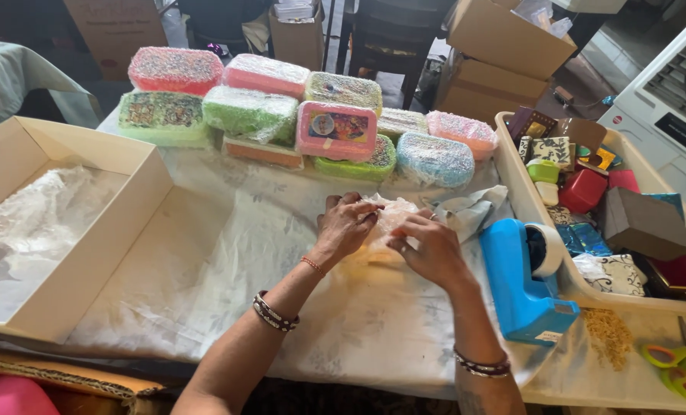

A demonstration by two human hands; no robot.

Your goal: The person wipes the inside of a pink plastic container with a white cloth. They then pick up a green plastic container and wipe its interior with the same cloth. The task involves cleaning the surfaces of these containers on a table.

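Note:
Both of my hands rest on a small box half covered in clear bubble wrap [387, 224] in the middle of the table. My left hand [346, 226] presses the wrap down on the box's left side, fingers curled over it. My right hand [430, 247] grips the wrap on the right side. The box underneath looks yellowish, and most of it is hidden by my hands and the wrap. A loose tail of wrap [472, 207] trails to the right.
Several bubble-wrapped coloured boxes [337, 129] are stacked at the table's far side. An open cardboard box [89, 253] with wrap inside stands left. A blue tape dispenser [521, 280] and a beige tray [529, 207] of small boxes are on the right, scissors [681, 367] near the right corner.

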